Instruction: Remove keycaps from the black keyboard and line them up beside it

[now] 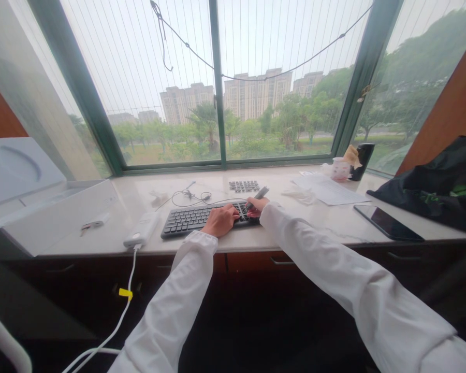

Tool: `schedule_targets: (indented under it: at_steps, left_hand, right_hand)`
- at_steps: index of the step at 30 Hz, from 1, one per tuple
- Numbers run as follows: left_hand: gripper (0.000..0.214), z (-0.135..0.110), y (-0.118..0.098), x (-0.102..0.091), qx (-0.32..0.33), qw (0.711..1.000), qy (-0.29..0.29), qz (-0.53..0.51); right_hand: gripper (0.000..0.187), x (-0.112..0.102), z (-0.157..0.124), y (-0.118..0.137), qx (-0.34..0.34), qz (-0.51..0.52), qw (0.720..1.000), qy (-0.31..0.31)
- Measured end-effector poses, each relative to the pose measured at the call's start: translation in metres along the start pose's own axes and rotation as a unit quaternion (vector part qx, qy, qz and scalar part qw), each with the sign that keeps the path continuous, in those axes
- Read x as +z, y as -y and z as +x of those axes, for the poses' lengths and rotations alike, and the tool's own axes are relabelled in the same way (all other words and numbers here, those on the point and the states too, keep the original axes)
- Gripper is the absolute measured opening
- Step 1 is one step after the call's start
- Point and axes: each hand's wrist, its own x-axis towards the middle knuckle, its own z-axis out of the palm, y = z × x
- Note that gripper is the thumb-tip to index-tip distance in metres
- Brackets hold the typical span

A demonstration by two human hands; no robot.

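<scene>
Two white-sleeved arms [163, 305] reach over a smooth, pale desk [336, 217]. The left hand [220, 220] lies, fingers curled, across a long, dark plastic keyboard [186, 220]; I cannot tell whether it grips. Just right, over the keyboard's right end, the right hand [258, 206] grasps a slim grey tool [262, 192], its tip poking out on the far side. Beyond sit rows of small, blocky keycaps [244, 185].

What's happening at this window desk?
A person in white sleeves is working on a long black plastic keyboard. Their left hand rests on it, and their right hand holds a slim grey tool over its right end, where keycaps look missing. Behind it, small dark keycaps lie in rows on the glossy white countertop.
</scene>
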Motion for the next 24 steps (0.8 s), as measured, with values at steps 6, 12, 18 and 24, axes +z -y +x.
schedule_targets:
  at_steps: [6, 12, 18, 24]
  left_hand:
    - [0.027, 0.000, -0.001, -0.001, 0.002, 1.000, 0.002, 0.000]
    - [0.027, -0.001, -0.001, -0.001, -0.004, 1.000, 0.001, -0.002]
    - [0.025, 0.000, -0.001, -0.001, -0.001, 1.000, -0.003, -0.013]
    - [0.026, 0.000, -0.001, -0.002, -0.009, 1.000, 0.005, -0.019]
  right_hand:
    - [0.028, -0.005, 0.005, -0.004, 0.027, 0.019, 0.999, 0.011]
    - [0.041, -0.006, -0.004, -0.001, 0.035, 0.035, 0.999, 0.018]
    - [0.038, -0.007, -0.008, -0.006, -0.010, 0.066, 0.996, 0.055]
    - [0.047, -0.003, -0.007, -0.010, -0.058, 0.064, 0.995, 0.052]
